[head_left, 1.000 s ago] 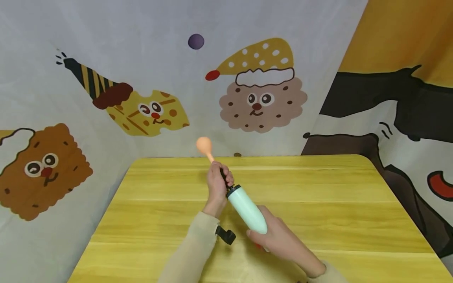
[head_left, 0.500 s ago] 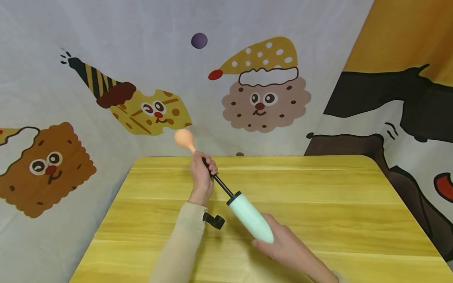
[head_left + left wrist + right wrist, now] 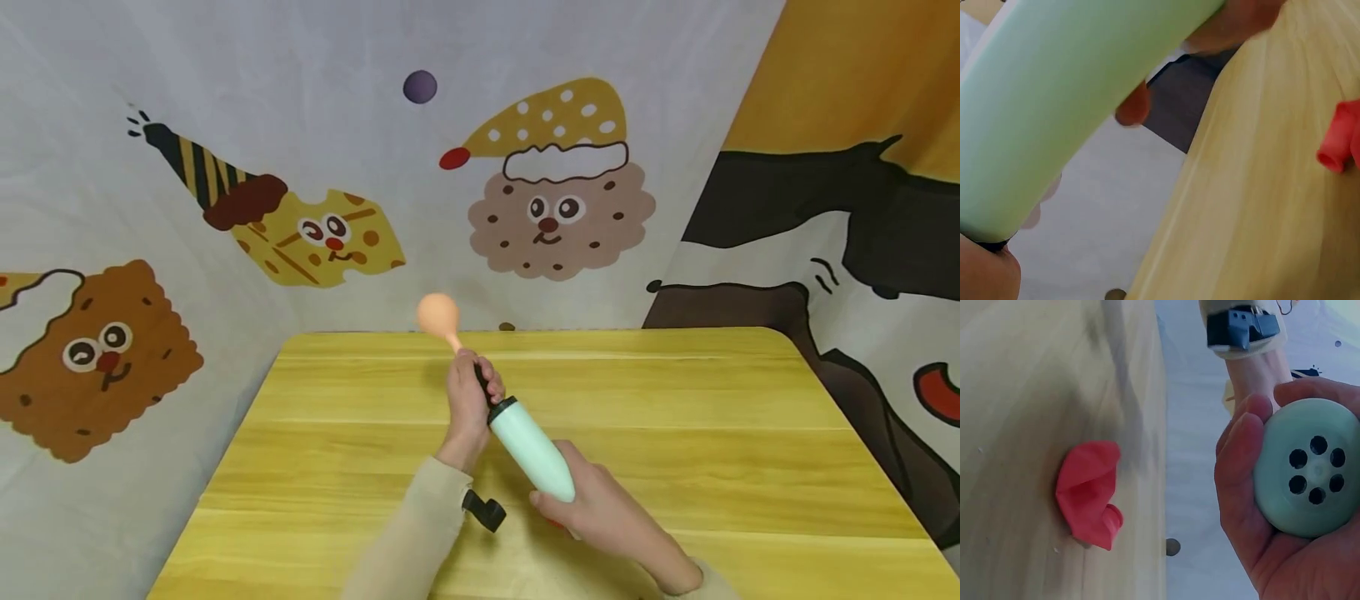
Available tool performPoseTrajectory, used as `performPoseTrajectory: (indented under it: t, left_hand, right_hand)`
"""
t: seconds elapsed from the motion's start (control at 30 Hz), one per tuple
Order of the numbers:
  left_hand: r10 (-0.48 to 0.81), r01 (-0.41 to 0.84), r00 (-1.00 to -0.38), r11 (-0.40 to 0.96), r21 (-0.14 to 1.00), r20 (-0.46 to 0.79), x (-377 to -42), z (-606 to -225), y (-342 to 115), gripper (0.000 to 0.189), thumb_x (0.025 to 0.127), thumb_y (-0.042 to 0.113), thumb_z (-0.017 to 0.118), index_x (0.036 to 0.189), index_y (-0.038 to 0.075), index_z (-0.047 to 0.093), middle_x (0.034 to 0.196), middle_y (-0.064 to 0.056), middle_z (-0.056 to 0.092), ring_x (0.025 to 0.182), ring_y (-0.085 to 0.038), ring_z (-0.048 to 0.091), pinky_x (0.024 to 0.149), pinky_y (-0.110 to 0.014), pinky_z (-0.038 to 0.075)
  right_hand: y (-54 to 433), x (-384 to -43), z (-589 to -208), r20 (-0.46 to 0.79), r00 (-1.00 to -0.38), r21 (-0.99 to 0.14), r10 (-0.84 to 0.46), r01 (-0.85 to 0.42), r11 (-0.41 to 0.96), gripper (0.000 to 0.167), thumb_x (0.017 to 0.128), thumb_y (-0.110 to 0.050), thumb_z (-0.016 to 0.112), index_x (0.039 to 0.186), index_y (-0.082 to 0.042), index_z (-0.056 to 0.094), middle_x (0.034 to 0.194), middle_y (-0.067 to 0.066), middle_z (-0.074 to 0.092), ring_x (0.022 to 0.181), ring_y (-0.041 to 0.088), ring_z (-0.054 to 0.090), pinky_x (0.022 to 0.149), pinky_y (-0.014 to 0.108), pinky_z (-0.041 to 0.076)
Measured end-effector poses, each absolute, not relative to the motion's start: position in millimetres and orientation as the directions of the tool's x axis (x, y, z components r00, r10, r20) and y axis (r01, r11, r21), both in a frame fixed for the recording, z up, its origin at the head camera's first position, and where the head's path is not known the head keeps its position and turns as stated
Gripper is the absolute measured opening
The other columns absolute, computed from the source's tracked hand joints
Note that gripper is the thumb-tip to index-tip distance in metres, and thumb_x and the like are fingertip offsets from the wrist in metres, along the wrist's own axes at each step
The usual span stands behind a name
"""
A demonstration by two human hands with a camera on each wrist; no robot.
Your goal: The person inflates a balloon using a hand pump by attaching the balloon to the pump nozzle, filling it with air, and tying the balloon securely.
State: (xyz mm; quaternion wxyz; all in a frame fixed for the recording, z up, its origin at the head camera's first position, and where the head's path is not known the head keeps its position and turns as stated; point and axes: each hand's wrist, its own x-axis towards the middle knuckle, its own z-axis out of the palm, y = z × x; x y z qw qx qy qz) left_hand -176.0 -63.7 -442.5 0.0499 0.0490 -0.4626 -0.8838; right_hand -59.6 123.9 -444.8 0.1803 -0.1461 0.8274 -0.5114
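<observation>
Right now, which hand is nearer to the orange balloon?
Left: the left hand is at the orange balloon's neck; the right hand holds the balloon pump at its far end.

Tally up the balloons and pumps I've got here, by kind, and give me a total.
Balloons: 2 (orange balloon by the left hand, limp red balloon on the table)
Pumps: 1 (mint-green pump)
Total: 3

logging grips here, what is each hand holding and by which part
The right hand holds the pale green pump round its holed, rounded end. The left hand grips its black end, with the orange balloon sticking out beyond that hand.
</observation>
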Motion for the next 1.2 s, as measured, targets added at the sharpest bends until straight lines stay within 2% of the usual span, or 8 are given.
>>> performPoseTrajectory:
  t: [0.23,0.43,0.67,0.8,0.9,1.0,1.2]
  left_hand:
    - [-0.186,0.041,-0.980,-0.547,0.836,-0.074,-182.5,-446.0,-76.4,0.045,0.114,0.029,0.029,0.076,0.011,0.045,0.059,0.004,0.043,0.046,-0.005,0.039,0.041,-0.017,0.035]
    - [-0.271,0.123,-0.962,-0.573,0.810,-0.045,-196.8,-440.0,-101.8,0.042,0.114,0.022,0.029,0.077,0.011,0.045,0.063,0.003,0.043,0.048,-0.005,0.038,0.042,-0.016,0.033]
    - [-0.228,0.111,-0.973,-0.601,0.791,-0.037,-193.2,-446.4,-95.9,0.038,0.110,0.014,0.031,0.075,0.011,0.044,0.062,0.003,0.043,0.048,-0.005,0.039,0.042,-0.016,0.033]
    - [-0.167,0.065,-0.985,-0.610,0.790,-0.048,-182.2,-451.5,-80.3,0.036,0.112,0.017,0.030,0.079,0.011,0.045,0.066,0.003,0.044,0.049,-0.004,0.040,0.043,-0.015,0.034]
    - [-0.124,0.035,-0.991,-0.621,0.783,-0.055,-173.6,-455.1,-70.4,0.034,0.115,0.025,0.030,0.089,0.011,0.046,0.069,0.003,0.045,0.050,-0.005,0.041,0.044,-0.015,0.035]
    - [-0.126,0.041,-0.991,-0.649,0.760,-0.054,-169.0,-456.2,-66.8,0.031,0.115,0.030,0.032,0.094,0.012,0.047,0.070,0.004,0.046,0.051,-0.004,0.042,0.045,-0.014,0.035]
    - [-0.164,0.074,-0.985,-0.652,0.755,-0.045,-169.0,-453.0,-71.2,0.038,0.115,0.033,0.033,0.084,0.013,0.044,0.067,0.004,0.043,0.049,-0.004,0.041,0.043,-0.015,0.034]
  right_hand:
    - [117.3,-59.3,-448.5,-0.158,-0.897,-0.898,-0.412,-0.042,0.437,0.071,0.095,-0.033,0.075,0.148,0.000,0.042,0.081,0.004,0.063,0.055,0.016,0.061,0.047,0.033,0.054]
    - [132.8,-43.1,-446.5,-0.147,-0.890,-0.869,-0.432,-0.092,0.486,0.065,0.096,-0.034,0.075,0.147,-0.006,0.046,0.080,-0.001,0.062,0.054,0.010,0.058,0.048,0.030,0.052]
    - [139.1,-40.9,-444.8,-0.139,-0.874,-0.870,-0.465,-0.117,0.479,0.060,0.098,-0.038,0.073,0.144,-0.009,0.047,0.087,0.000,0.064,0.052,0.011,0.058,0.045,0.031,0.052]
    - [131.6,-48.3,-445.5,-0.151,-0.875,-0.880,-0.460,-0.093,0.465,0.063,0.099,-0.037,0.072,0.145,-0.005,0.044,0.082,0.003,0.063,0.051,0.012,0.059,0.045,0.032,0.052]
    - [125.4,-56.3,-446.8,-0.150,-0.876,-0.895,-0.459,-0.077,0.440,0.065,0.098,-0.035,0.072,0.146,-0.002,0.042,0.079,0.005,0.062,0.051,0.012,0.059,0.044,0.032,0.052]
    - [121.3,-61.5,-448.6,-0.148,-0.871,-0.909,-0.469,-0.066,0.411,0.067,0.099,-0.034,0.071,0.146,0.001,0.040,0.081,0.007,0.063,0.051,0.012,0.059,0.043,0.031,0.052]
    - [120.3,-58.7,-450.4,-0.158,-0.874,-0.916,-0.460,-0.044,0.398,0.072,0.098,-0.036,0.072,0.150,0.001,0.038,0.084,0.008,0.063,0.054,0.014,0.060,0.045,0.034,0.055]
